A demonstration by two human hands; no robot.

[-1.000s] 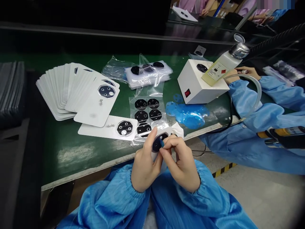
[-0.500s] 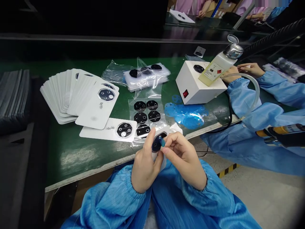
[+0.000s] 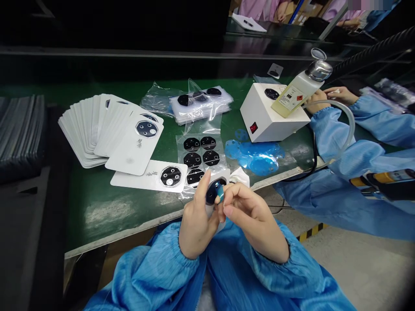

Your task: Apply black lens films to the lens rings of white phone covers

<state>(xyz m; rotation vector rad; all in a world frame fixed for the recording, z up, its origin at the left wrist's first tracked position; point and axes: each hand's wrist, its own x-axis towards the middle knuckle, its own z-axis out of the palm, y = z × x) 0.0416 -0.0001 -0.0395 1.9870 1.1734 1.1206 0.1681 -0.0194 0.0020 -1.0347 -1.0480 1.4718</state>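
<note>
My left hand (image 3: 197,224) is closed around a white phone back panel (image 3: 223,174), thumb along its left edge, above the front edge of the bench. On that panel sits a dark octagonal camera lens cover (image 3: 211,194). A strip of blue film (image 3: 221,192) curls up from the cover's right side. My right hand (image 3: 251,211) has its bent fingers at the film's edge, seemingly pinching it; the exact contact is partly hidden. Just beyond lies a clear sheet (image 3: 201,152) of black octagonal lens covers. Left of it rests another white back panel (image 3: 136,176) with a lens cover.
White back panels (image 3: 94,129) are fanned out at left. Bagged lens covers (image 3: 202,108) lie behind. Peeled blue films (image 3: 256,155) lie by a white box (image 3: 269,121) carrying a tilted pump bottle (image 3: 296,95). A co-worker's sleeves (image 3: 340,121) are at right; dark stacked panels (image 3: 21,129) stand far left.
The blue film stands further off the lens cover and curls more. My right hand has shifted slightly right and down; my left hand keeps its hold on the panel.
</note>
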